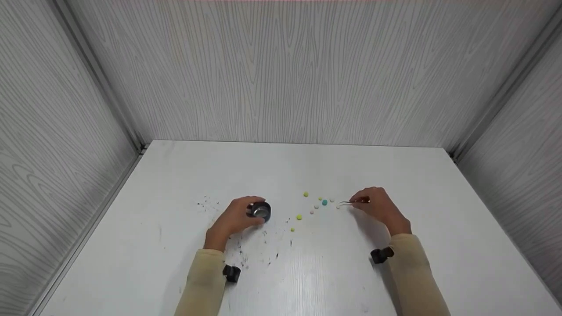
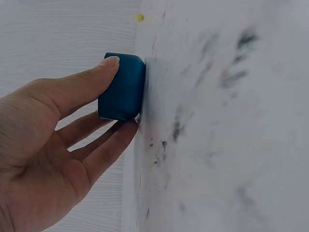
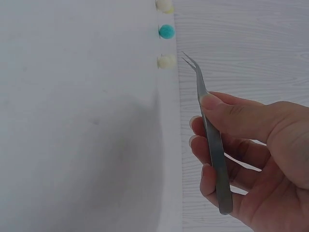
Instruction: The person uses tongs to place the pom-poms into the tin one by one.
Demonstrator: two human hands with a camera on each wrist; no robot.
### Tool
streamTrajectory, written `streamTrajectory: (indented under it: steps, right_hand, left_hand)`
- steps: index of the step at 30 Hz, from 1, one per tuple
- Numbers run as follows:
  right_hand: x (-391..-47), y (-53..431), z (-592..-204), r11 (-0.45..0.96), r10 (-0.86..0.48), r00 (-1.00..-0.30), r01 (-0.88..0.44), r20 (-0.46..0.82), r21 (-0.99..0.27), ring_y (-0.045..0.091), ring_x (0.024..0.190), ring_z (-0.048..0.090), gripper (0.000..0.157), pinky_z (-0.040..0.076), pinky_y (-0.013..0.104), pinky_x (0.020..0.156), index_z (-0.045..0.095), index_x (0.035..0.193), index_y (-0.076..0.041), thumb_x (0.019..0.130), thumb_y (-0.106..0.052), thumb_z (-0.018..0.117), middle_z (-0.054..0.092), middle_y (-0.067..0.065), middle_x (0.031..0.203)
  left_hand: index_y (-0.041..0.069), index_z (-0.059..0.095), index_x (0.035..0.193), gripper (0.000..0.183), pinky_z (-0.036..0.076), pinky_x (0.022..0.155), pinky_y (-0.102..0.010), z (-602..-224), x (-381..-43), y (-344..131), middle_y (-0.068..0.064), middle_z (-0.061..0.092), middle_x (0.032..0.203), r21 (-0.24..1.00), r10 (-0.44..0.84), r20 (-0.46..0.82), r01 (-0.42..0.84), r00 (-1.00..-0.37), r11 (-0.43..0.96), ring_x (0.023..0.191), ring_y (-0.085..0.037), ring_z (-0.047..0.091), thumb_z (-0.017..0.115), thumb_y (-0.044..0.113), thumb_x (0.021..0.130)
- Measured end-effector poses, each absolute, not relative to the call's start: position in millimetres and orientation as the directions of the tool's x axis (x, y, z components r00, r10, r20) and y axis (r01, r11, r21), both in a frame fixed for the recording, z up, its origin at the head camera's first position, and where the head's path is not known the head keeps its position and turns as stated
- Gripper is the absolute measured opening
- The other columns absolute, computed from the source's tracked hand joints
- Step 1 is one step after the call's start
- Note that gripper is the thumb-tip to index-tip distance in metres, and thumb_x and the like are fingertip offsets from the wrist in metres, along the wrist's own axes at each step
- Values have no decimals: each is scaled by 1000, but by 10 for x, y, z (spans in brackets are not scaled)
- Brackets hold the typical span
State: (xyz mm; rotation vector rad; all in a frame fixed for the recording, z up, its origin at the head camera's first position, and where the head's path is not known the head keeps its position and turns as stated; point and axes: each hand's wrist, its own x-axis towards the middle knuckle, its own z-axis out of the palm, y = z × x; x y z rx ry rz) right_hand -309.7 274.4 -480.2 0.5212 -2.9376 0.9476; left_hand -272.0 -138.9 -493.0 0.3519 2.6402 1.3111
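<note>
A wood-grained left panel (image 1: 44, 131) rose along the left edge of the white tabletop (image 1: 114, 245). A wide stretch of surface lay between that edge and some dark specks (image 1: 240, 252). The left hand (image 1: 232, 217) gripped a small cup (image 2: 123, 87), thumb and fingers bent round its teal side; it stood left of mid-table, at or very close to the surface, its silvery inside showing in the head view. A strip of tabletop separated it from nine scattered little balls: four yellow balls (image 1: 299, 217), a pink ball (image 1: 312, 212), three pale balls (image 1: 316, 206) and a teal ball (image 1: 325, 202). At their right end, the bent tips of metal tweezers (image 3: 218, 159) stood slightly parted just beside the rightmost pale ball. The right hand (image 1: 382, 208) pinched the tweezers between thumb and fingers. Beyond it, broad room reached to the slanting right edge and the right panel (image 1: 522, 114); the back edge, along a tall back panel (image 1: 263, 70), lay well apart from both hands.
</note>
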Motion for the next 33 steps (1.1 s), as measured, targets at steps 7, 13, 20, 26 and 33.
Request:
streamTrajectory:
  steps: [7,13,20,26,33]
  right_hand:
    - [-3088,2756,-4812,774,-300,-950,-294,84,-560,23,95,66,17,54,37,84,82,106,-7,92,-1,74,77,12,105]
    - [-3079,2759,-4795,768,-297,-951,-289,82,-572,25,97,66,17,55,40,87,81,105,-6,92,-1,73,77,12,105]
    - [-3093,2763,-4796,776,-286,-955,-277,74,-567,25,98,65,16,54,40,88,82,105,-8,92,-3,74,77,11,105]
    - [-3102,2782,-4817,771,-297,-950,-298,97,-563,24,95,64,15,52,38,86,82,103,-6,91,0,74,78,12,102]
    - [-3093,2801,-4845,775,-293,-950,-300,104,-556,25,95,64,15,53,40,86,81,103,-5,91,-1,74,78,13,102]
  left_hand:
    - [11,60,144,58,51,110,-55,-4935,-2727,-1381,-15,60,146,797,283,-49,133,-958,589,130,-41,61,80,7,89]
    - [12,60,143,58,51,109,-55,-4945,-2727,-1385,-15,60,145,800,272,-52,123,-961,587,129,-40,62,80,8,89]
    - [10,59,144,59,51,109,-55,-4939,-2726,-1401,-17,59,146,799,289,-38,144,-957,584,129,-41,62,80,8,89]
    - [6,58,145,59,53,106,-54,-4955,-2735,-1417,-19,59,145,807,321,-21,173,-947,564,128,-43,62,79,7,90]
    - [7,59,144,58,52,108,-55,-4959,-2736,-1409,-19,59,146,802,313,-19,172,-950,571,128,-43,62,80,7,89]
